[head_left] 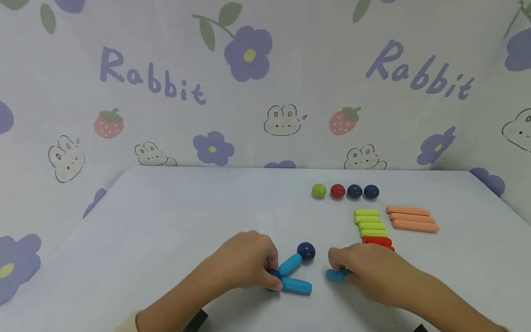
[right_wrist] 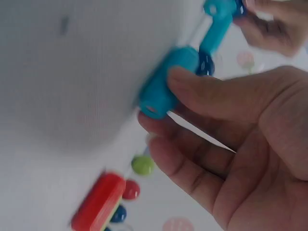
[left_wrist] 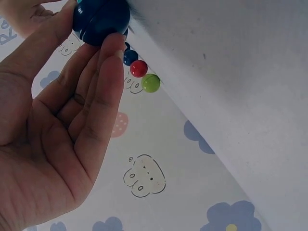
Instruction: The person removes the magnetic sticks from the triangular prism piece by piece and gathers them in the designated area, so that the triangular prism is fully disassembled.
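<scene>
My left hand (head_left: pixel 245 259) grips a dark blue ball (left_wrist: pixel 102 21) between thumb and fingertips, low over the white table. Two light blue sticks fan out from that ball toward the right: the upper stick (head_left: pixel 290 265) reaches a second dark blue ball (head_left: pixel 306 251), while the lower stick (head_left: pixel 297 286) ends free. To the right, another light blue stick (right_wrist: pixel 163 91) is pinched between the thumb and fingers of my right hand (head_left: pixel 373 271). A hole shows in this stick's near end in the right wrist view. The hand covers part of it in the head view.
Just beyond my right hand lie red sticks (head_left: pixel 376 240) and several lime sticks (head_left: pixel 369 219). Three orange sticks (head_left: pixel 415 225) are to their right. Farther back, a green ball (head_left: pixel 319 191), a red ball (head_left: pixel 338 191) and two dark blue balls (head_left: pixel 354 192) form a row.
</scene>
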Available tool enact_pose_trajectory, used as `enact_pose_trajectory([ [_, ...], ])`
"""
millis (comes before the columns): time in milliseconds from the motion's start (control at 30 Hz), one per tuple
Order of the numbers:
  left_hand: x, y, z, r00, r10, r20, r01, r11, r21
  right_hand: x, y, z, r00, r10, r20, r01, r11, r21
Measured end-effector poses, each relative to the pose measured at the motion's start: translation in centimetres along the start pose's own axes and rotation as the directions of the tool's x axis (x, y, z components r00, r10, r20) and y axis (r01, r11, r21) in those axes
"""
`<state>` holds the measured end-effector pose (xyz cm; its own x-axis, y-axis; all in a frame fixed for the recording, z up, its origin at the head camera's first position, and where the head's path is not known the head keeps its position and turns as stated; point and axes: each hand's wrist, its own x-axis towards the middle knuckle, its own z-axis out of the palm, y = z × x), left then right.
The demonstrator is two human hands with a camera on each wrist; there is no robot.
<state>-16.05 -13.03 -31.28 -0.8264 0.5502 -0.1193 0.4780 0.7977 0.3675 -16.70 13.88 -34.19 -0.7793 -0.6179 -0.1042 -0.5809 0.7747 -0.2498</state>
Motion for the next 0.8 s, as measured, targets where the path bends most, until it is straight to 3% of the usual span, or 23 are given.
enact_pose_trajectory([
  [100,0.1,0.0,0.0,1.000,-0.002,0.001,0.002,1.000,0.009,-0.7,1.3,-0.9,0.996,0.087,0.025,-0.087,0.996,-0.020],
  [300,0.0,0.1,-0.2,1.000,-0.006,-0.004,0.006,1.000,0.014,-1.4,3.3,-2.0,0.996,0.090,-0.001,-0.090,0.994,-0.062],
  [567,0.1,0.2,-0.2,1.000,-0.019,0.005,0.019,1.000,0.017,-1.9,5.0,-2.5,0.985,0.173,0.005,-0.172,0.979,-0.110],
  [800,0.1,0.0,0.0,1.000,-0.006,0.004,0.006,1.000,0.009,-2.1,6.1,-2.3,0.986,0.153,-0.059,-0.161,0.970,-0.184],
])
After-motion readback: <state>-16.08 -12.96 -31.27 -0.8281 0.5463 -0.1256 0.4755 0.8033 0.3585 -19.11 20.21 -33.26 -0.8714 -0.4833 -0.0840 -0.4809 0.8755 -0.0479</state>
